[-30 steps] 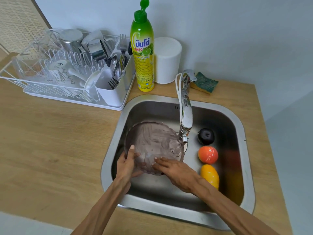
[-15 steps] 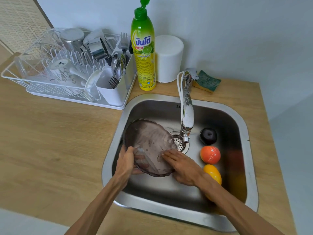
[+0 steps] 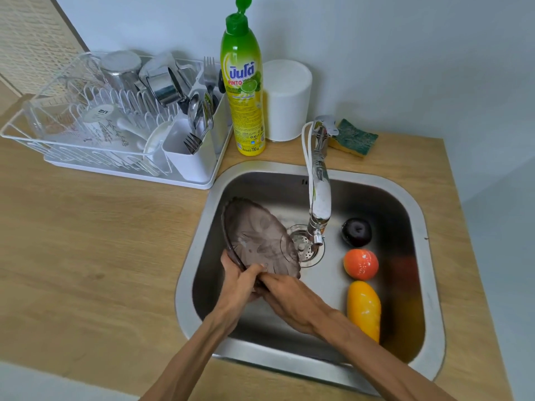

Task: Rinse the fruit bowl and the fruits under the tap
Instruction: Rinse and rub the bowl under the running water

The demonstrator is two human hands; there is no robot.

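We tilt the fruit bowl (image 3: 257,238) on edge in the sink (image 3: 428,256), left of the tap (image 3: 320,204).

Our left hand (image 3: 238,282) grips the lower rim, fingers curled round it, while our right hand (image 3: 292,299) presses against the bowl's near edge (whether it truly clasps the rim, we cannot tell). To rinse well, we judge the bowl should turn under the spout, both faces wetted; the dark fruit (image 3: 356,231), orange fruit (image 3: 361,263) and yellow fruit (image 3: 364,309) wait at the right.

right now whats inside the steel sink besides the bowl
Three fruits along the right side: dark plum, orange fruit, yellow mango. The tilted brown bowl covers part of the drain strainer.
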